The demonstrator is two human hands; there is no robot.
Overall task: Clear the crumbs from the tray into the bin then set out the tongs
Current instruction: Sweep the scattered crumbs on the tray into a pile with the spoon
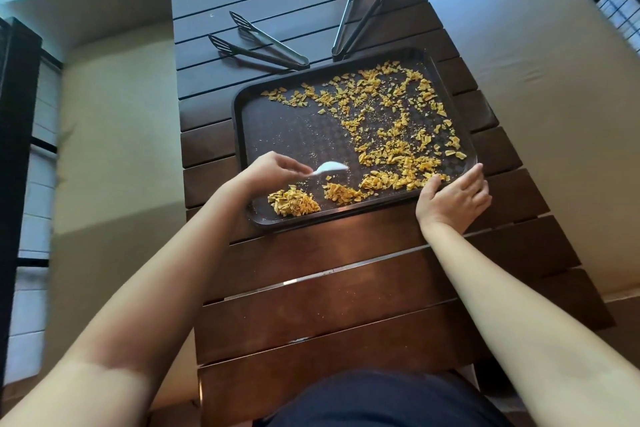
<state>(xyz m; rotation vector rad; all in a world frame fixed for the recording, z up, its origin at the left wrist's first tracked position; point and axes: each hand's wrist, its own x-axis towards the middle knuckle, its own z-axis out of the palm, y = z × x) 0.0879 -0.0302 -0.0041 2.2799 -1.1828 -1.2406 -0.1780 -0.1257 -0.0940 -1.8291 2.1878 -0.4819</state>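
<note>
A dark tray point(277, 128) lies on the slatted wooden table point(346, 270). Yellow crumbs point(391, 121) are strewn over its right half, and a small heap point(294, 203) sits near its front left corner. My left hand point(268, 168) holds a white plastic spoon point(330, 167) low over the tray, its bowl blurred. My right hand point(455, 196) grips the tray's front right corner, thumb on the rim. Beyond the tray lie two pairs of dark tongs: one pair point(258, 45) at the left, the other pair point(360, 15) at the right, both spread apart.
Beige cushioned seats point(114, 135) flank the table on both sides. Dark railings point(15, 135) stand at the far left and upper right. No bin is in view. Bare table slats lie between me and the tray.
</note>
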